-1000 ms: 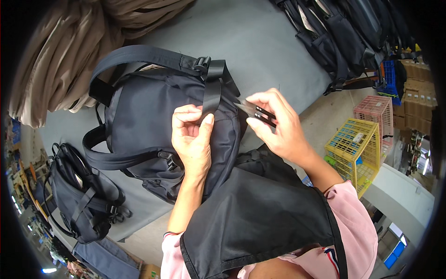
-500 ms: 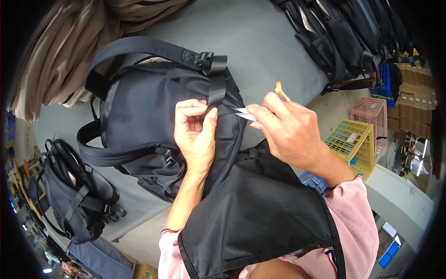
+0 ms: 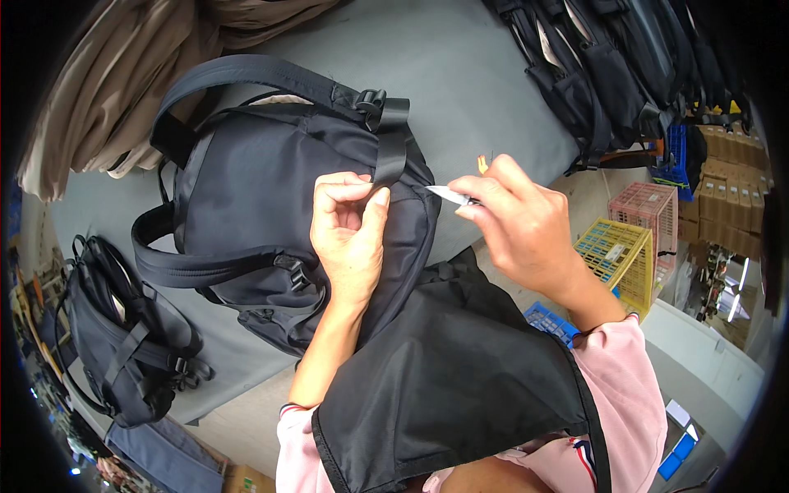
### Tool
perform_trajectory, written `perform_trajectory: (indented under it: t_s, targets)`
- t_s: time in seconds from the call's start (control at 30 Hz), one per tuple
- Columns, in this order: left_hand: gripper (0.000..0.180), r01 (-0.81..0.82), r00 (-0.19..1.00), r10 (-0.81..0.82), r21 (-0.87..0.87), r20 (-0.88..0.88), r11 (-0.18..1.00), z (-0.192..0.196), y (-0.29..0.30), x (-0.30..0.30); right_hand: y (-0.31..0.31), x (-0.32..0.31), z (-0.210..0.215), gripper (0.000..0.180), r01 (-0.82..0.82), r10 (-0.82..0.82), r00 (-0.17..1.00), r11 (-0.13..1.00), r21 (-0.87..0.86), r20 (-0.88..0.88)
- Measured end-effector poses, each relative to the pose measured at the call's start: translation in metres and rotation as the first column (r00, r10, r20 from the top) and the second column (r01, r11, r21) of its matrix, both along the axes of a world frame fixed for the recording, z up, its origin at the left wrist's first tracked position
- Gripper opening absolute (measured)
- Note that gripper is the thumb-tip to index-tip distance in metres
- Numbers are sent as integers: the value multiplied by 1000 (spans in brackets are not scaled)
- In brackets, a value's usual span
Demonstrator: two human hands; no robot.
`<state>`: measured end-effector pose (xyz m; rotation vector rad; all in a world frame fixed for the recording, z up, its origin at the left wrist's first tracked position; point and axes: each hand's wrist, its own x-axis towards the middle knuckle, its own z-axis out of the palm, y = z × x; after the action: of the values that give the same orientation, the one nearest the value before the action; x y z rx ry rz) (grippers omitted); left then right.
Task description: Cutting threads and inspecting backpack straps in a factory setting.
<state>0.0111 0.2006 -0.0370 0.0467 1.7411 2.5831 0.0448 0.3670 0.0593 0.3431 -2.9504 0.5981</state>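
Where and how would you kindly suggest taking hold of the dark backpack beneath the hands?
Probably midway along its far padded shoulder strap, from the far side: that strap arches clear of the backpack, leaving a finger gap, away from the left hand pinching the webbing strap.

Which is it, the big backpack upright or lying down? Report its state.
Lying down: the big backpack rests broadside on the grey table, with its shoulder straps uppermost.

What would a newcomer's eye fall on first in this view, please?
A dark backpack fills the middle, its loose strap pinched in the left hand. At its right edge, the right hand holds snips. Farther out, a yellow crate stands at right, brown cloth at upper left.
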Motion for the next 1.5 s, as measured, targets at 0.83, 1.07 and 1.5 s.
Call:
perform_trajectory:
  t_s: [0.83,1.07,1.5]
  targets:
    - [14,452,878,-475,-417,56,788,33,-70,5,1,-11,-10,15,290,-3,953,312,-905,304]
    - [12,434,853,-507,-708,124,557,58,-104,37,-34,-58,-97,39,441,358,658,529,-725,662]
    - [42,-420,823,-200,-806,-532,418,64,-38,66,-44,7,-44,22,243,253,919,236,-941,301]
